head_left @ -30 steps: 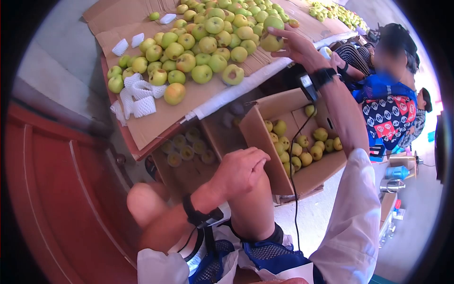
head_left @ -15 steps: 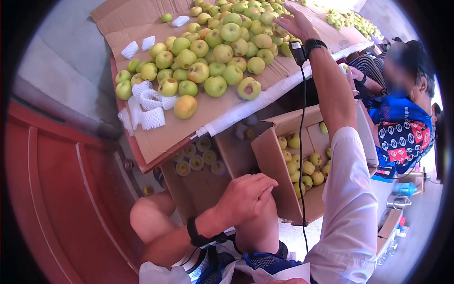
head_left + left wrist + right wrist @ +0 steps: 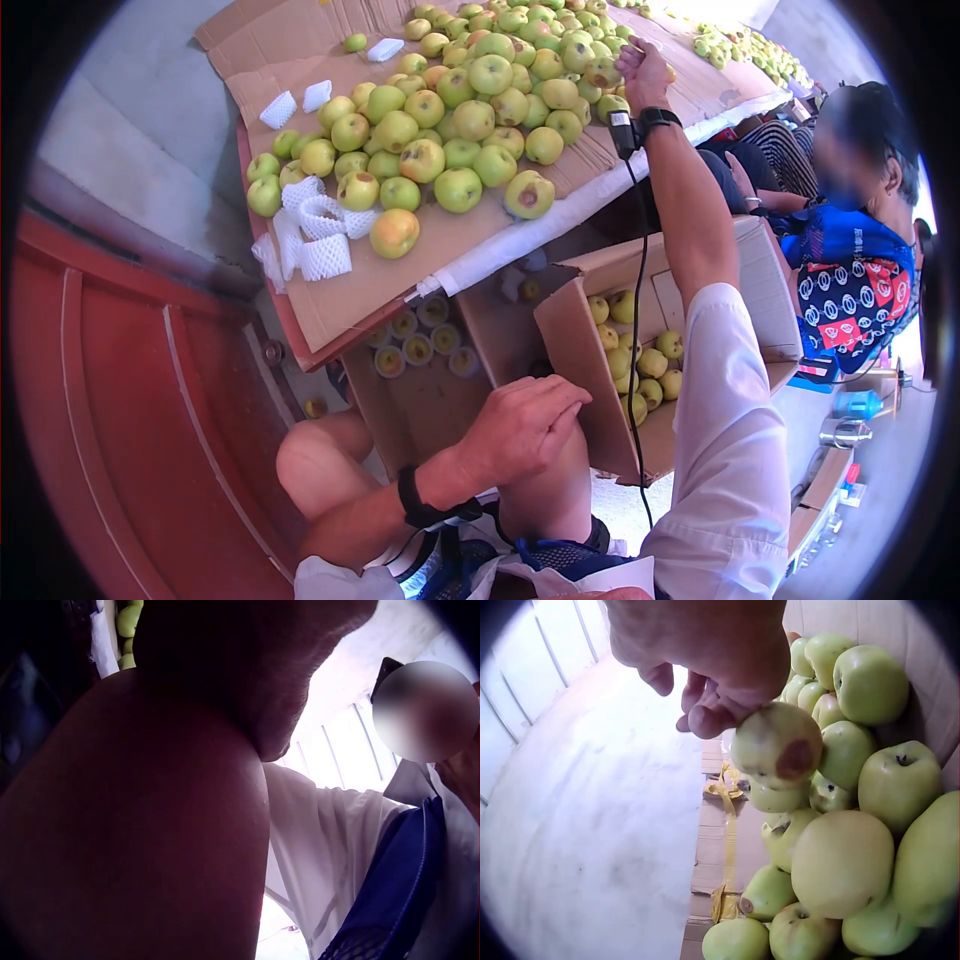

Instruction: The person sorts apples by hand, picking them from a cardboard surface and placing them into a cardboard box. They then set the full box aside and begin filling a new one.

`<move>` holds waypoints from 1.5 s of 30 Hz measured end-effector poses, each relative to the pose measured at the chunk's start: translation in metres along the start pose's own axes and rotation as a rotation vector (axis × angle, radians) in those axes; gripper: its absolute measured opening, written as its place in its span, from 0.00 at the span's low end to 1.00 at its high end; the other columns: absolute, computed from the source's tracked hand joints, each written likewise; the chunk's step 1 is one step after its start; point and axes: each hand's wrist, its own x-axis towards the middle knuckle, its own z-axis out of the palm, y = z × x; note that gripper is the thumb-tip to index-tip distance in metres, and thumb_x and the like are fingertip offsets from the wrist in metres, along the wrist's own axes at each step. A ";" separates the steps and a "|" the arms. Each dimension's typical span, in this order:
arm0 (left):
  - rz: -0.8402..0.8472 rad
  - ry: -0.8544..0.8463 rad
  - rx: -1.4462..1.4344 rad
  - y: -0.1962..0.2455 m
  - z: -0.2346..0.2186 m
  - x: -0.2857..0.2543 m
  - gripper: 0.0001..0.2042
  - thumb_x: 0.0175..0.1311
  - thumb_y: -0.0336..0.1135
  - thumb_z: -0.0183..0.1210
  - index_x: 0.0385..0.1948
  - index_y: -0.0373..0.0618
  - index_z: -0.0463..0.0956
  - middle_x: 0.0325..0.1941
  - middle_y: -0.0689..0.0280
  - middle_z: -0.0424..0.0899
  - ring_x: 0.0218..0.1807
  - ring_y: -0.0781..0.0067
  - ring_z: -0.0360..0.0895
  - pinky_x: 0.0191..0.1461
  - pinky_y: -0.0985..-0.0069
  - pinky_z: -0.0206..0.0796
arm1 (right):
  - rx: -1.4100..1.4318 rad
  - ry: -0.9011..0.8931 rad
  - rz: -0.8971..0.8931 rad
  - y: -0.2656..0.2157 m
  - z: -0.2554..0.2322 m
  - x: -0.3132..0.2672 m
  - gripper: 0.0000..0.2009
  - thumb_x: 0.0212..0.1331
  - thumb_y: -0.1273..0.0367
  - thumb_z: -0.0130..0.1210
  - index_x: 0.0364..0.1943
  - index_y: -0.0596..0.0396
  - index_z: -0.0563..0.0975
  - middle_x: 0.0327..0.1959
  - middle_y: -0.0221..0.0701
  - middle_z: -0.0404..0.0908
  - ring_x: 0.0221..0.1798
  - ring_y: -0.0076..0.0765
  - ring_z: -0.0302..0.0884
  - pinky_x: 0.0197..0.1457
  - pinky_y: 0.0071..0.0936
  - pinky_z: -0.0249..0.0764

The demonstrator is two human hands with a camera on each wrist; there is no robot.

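Observation:
My right hand (image 3: 645,78) is at the right edge of a pile of green-yellow apples (image 3: 473,119), its fingers loosely bent with nothing between them. In the right wrist view, that hand (image 3: 705,645) is right beside an apple with a round brown bruise (image 3: 776,746), which lies against the other apples. My left hand (image 3: 525,425) rests on my knee, fingers relaxed and holding nothing. The left wrist view shows this hand (image 3: 225,660) as a dark shape over the leg.
Cardboard (image 3: 330,308) covers the table under the pile; white foam nets (image 3: 325,255) lie at its near left. Below stand an open carton (image 3: 590,370) of apples and another with cup-wrapped fruit (image 3: 417,348). A black cable (image 3: 640,300) hangs from my right wrist. A person (image 3: 845,240) sits at right.
My right hand held an apple by the pile, then let it go there and spread its fingers; now they are bent again. The left hand stays on the knee. The head view has shifted slightly.

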 end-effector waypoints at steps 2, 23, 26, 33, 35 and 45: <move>-0.002 0.003 -0.002 -0.001 0.002 -0.001 0.08 0.70 0.25 0.61 0.45 0.38 0.86 0.41 0.54 0.89 0.43 0.49 0.88 0.48 0.61 0.80 | -0.238 -0.038 -0.092 -0.005 -0.008 -0.017 0.16 0.73 0.66 0.60 0.56 0.64 0.82 0.44 0.35 0.86 0.42 0.31 0.83 0.48 0.31 0.78; 0.043 -0.020 0.031 -0.007 0.004 -0.006 0.08 0.72 0.25 0.59 0.46 0.37 0.86 0.44 0.52 0.89 0.45 0.47 0.88 0.50 0.61 0.81 | -0.517 -0.392 -0.040 -0.067 -0.067 -0.035 0.20 0.76 0.67 0.55 0.68 0.59 0.78 0.61 0.34 0.85 0.66 0.31 0.82 0.71 0.35 0.78; 0.004 -0.049 0.016 -0.004 0.004 -0.005 0.09 0.73 0.24 0.57 0.47 0.36 0.85 0.45 0.51 0.89 0.46 0.48 0.89 0.51 0.62 0.80 | -0.517 -0.504 0.016 -0.125 -0.044 -0.117 0.22 0.74 0.67 0.56 0.67 0.62 0.77 0.58 0.42 0.86 0.59 0.43 0.86 0.64 0.40 0.82; 0.001 -0.043 -0.009 0.001 0.007 -0.004 0.10 0.75 0.24 0.54 0.46 0.34 0.85 0.42 0.51 0.89 0.44 0.51 0.89 0.50 0.65 0.79 | -0.598 -0.767 0.379 -0.219 -0.110 -0.236 0.16 0.70 0.71 0.58 0.56 0.66 0.81 0.55 0.50 0.88 0.56 0.48 0.90 0.59 0.38 0.88; 0.010 -0.044 -0.018 0.002 0.008 -0.003 0.10 0.75 0.24 0.53 0.46 0.35 0.85 0.42 0.51 0.89 0.44 0.51 0.89 0.50 0.65 0.79 | -0.986 -0.817 0.496 -0.225 -0.138 -0.254 0.17 0.77 0.66 0.55 0.64 0.57 0.81 0.58 0.31 0.86 0.60 0.26 0.86 0.64 0.28 0.82; 0.024 -0.055 -0.037 0.003 0.012 0.000 0.09 0.74 0.25 0.55 0.46 0.36 0.84 0.40 0.52 0.87 0.39 0.50 0.86 0.45 0.65 0.77 | -1.765 -0.954 0.521 -0.075 -0.205 -0.319 0.34 0.65 0.53 0.66 0.74 0.52 0.77 0.58 0.35 0.89 0.48 0.38 0.87 0.49 0.31 0.84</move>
